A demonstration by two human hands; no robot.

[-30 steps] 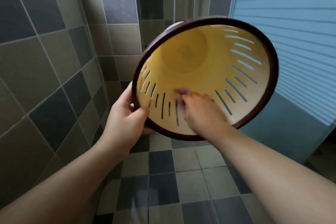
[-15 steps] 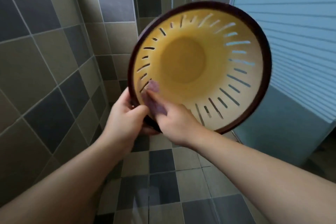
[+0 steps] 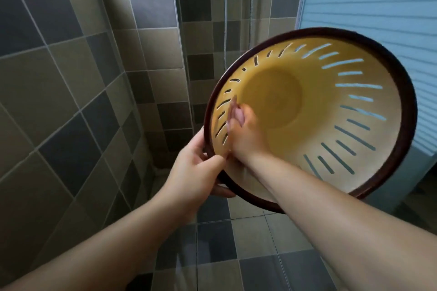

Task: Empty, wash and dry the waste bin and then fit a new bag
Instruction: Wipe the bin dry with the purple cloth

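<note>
Left hand (image 3: pixel 195 173) grips bin (image 3: pixel 369 168) rim — right hand (image 3: pixel 244 134), blurred, grip unclear, touches slotted inner wall.

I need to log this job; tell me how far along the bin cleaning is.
Done: the waste bin looks empty, no rubbish or bag inside. In hand: the left hand grips its dark rim while the right hand rubs the slotted inner wall. Left: drying and fitting a new bag; none is visible.

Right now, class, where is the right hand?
In the head view, the right hand is inside the bin, against its slotted left wall, beside the left hand.
</note>
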